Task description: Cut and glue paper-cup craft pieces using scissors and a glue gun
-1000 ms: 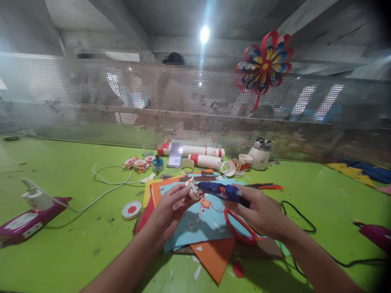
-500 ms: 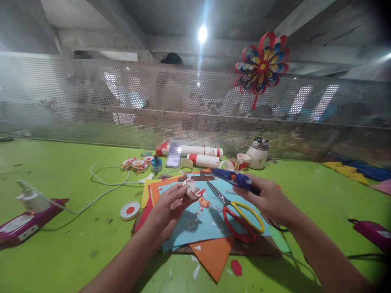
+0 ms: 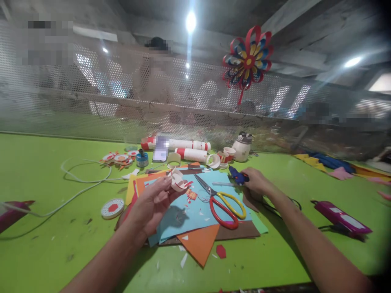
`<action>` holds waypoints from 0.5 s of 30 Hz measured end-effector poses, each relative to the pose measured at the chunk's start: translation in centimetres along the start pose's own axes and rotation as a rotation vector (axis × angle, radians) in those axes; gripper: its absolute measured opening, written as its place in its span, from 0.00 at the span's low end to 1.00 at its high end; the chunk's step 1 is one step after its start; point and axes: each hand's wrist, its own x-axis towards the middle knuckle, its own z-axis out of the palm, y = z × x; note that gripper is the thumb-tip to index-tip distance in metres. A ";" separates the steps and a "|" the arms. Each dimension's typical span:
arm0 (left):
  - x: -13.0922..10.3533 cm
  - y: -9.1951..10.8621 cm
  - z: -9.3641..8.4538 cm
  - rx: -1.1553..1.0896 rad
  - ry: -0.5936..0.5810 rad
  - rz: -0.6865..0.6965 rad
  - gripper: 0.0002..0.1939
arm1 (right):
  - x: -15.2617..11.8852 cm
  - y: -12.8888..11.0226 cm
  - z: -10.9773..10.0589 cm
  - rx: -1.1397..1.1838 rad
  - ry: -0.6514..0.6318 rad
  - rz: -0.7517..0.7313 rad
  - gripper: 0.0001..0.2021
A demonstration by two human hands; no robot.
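Observation:
My left hand (image 3: 152, 201) pinches a small white paper-cup ring (image 3: 177, 181) with a red strip sticking out of its right side. My right hand (image 3: 257, 181) is closed round the back of a blue glue gun (image 3: 237, 176), low at the right edge of the paper stack. Between the hands lie scissors (image 3: 210, 191) with one red and one yellow handle, on light blue paper (image 3: 171, 226). A small orange-red printed cutout (image 3: 192, 194) rests on that paper, near the ring. Part of the glue gun is hidden by my fingers.
A round white disc (image 3: 112, 208) with a red hexagon lies left. Behind are paper-cup tubes (image 3: 191, 155), a phone (image 3: 161, 148), a blue bottle (image 3: 142, 158) and a white jug (image 3: 242, 147). A purple power strip (image 3: 342, 219) lies right. Perforated mesh (image 3: 189, 101) stands behind the table.
My right hand has moved the glue gun from over the scissors to the right and down beside the papers. My left hand still holds the ring. The view has turned right.

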 end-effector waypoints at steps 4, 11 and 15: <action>0.2 -0.3 -0.4 0.008 -0.034 0.026 0.08 | 0.4 0.3 1.2 -0.016 -0.048 0.008 0.14; 0.6 -0.6 -1.0 0.026 -0.103 0.052 0.07 | 0.1 0.6 0.8 0.034 -0.028 0.030 0.11; 0.4 -0.6 -0.8 0.003 -0.109 0.035 0.09 | -0.9 -2.3 -2.1 0.161 0.137 0.005 0.07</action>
